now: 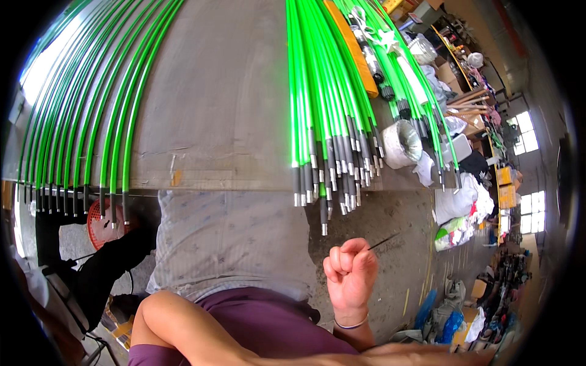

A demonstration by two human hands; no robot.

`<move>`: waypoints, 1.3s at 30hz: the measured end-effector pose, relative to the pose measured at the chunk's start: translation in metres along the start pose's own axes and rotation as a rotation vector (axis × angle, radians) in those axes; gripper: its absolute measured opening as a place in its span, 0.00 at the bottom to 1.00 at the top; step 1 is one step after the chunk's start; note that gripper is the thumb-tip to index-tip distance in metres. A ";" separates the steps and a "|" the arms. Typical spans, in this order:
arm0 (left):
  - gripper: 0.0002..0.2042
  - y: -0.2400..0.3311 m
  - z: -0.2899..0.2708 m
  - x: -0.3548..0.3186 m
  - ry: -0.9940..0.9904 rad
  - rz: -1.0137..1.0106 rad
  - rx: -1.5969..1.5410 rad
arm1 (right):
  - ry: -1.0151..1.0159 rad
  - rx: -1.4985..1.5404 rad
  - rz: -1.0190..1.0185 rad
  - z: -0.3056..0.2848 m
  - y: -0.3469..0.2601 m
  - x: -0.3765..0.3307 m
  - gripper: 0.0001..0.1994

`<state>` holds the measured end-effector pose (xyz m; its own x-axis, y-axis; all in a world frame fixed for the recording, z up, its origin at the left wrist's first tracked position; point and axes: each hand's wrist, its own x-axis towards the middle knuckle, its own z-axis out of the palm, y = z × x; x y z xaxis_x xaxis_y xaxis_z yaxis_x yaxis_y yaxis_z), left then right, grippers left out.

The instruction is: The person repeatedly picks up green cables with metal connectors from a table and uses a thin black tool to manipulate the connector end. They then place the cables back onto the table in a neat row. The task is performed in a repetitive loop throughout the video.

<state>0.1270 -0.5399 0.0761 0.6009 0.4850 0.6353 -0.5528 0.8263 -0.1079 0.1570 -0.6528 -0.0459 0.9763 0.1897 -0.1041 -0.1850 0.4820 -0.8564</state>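
My right hand (351,274) is raised in front of the table's edge, palm turned up and fingers curled in. Between thumb and forefinger it pinches a thin dark strip (383,242), whose free end points up to the right; its kind is unclear. A band circles that wrist. My left forearm (201,335) crosses low over my lap toward the right, and the left hand is out of sight. Just beyond my right hand, a dense bundle of bright green rods (323,116) with dark sleeves and silvery tips overhangs the table edge.
More green rods (116,122) lie spaced apart on the grey table (213,91) at left. An orange bar (354,49) and a white roll (401,144) sit right of the bundle. Pale cloth (232,244) covers my lap. Another person's dark-clad leg (116,262) and a red stool (101,229) are at left.
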 end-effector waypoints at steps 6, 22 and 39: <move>0.15 -0.002 -0.005 -0.009 0.100 -0.021 0.009 | 0.062 -0.021 -0.009 -0.006 -0.003 -0.006 0.21; 0.17 0.010 -0.023 -0.001 -0.123 -0.087 0.032 | -0.017 -0.053 -0.027 -0.006 -0.002 -0.003 0.18; 0.10 0.081 -0.097 0.038 -0.280 -0.579 1.614 | 0.223 -0.405 -0.398 -0.036 -0.068 0.046 0.09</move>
<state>0.1614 -0.4267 0.0176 0.8997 0.0499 0.4337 -0.3975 -0.3173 0.8610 0.2189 -0.7076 -0.0103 0.9699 -0.1428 0.1973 0.2132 0.1069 -0.9711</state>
